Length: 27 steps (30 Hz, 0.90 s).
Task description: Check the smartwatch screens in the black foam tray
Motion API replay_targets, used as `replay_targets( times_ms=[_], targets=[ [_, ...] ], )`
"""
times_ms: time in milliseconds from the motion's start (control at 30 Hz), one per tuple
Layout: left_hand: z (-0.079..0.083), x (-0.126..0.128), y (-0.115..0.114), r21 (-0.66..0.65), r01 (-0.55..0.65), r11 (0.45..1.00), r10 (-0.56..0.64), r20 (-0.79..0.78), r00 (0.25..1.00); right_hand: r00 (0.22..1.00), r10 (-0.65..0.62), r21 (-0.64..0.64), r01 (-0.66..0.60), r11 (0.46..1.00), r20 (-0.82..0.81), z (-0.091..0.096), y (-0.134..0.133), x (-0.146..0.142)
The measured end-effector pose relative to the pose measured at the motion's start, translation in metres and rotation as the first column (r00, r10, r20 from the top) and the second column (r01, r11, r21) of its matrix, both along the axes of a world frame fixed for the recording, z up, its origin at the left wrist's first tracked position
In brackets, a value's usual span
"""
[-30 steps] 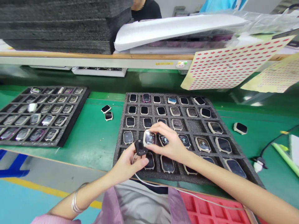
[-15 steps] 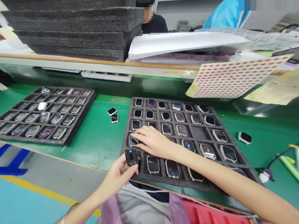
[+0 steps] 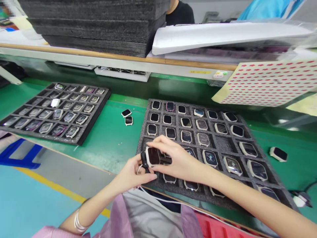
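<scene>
Nearest, below the left hand's fingers, a thin white cable (image 3: 173,201) runs off along the bench edge; a snag there could tug at whatever the fingers hold. The left hand (image 3: 135,173) curls its fingers around a small black blocky device (image 3: 144,160), its thumb stretched out, so a knock might twist the device loose. Just beside it, the right hand (image 3: 173,157) pinches a pale-rimmed, rounded-square watch body (image 3: 154,156) by opposite edges (whether it actually touches the device, I cannot tell). Smooth glass and a narrow rim could let it slip and drop onto the watches below.

Under both sets of fingers, the dark grey foam tray (image 3: 145,127) sits close to the bench edge; a wrist dragging over it might scuff or unseat a watch. Farther off, up and left of the right fingertips, two dark-faced, pale-rimmed loose watches (image 3: 128,120) lie outside any compartment, where mixing them up seems easy.
</scene>
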<state>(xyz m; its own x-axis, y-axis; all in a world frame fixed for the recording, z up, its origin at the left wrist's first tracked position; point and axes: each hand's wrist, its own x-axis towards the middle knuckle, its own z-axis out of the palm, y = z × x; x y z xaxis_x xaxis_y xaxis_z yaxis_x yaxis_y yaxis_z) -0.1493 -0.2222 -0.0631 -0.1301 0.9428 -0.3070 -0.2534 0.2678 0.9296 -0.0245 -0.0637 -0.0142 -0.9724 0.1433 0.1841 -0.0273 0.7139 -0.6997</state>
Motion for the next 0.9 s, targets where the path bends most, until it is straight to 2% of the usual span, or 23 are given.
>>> replay_targets(
  times_ms=[67, 233, 367, 567, 900],
  targets=[
    [0.0, 0.004, 0.002, 0.009, -0.019, 1.0, 0.02, -0.03, 0.999, 0.998, 0.06, 0.036, -0.06, 0.998, 0.01, -0.001, -0.008, 0.003],
    [0.0, 0.011, 0.004, 0.092, -0.134, 0.987, 0.143, -0.108, 0.984, 0.996, 0.093, 0.105, -0.093, 0.99, 0.005, -0.012, -0.014, 0.001],
    [0.001, 0.009, 0.003, 0.104, -0.188, 0.977, 0.19, -0.01, 0.982, 0.997, 0.079, 0.159, -0.081, 0.984, 0.018, -0.023, -0.015, -0.002],
    [0.0, 0.006, 0.001, 0.053, -0.154, 0.987, 0.151, 0.053, 0.987, 0.997, 0.075, 0.067, -0.073, 0.995, -0.03, -0.034, -0.016, -0.001],
    [0.004, 0.004, 0.001, 0.087, -0.092, 0.992, 0.098, -0.068, 0.993, 0.997, 0.048, -0.103, -0.053, 0.993, -0.055, -0.033, -0.021, 0.004]
  ],
)
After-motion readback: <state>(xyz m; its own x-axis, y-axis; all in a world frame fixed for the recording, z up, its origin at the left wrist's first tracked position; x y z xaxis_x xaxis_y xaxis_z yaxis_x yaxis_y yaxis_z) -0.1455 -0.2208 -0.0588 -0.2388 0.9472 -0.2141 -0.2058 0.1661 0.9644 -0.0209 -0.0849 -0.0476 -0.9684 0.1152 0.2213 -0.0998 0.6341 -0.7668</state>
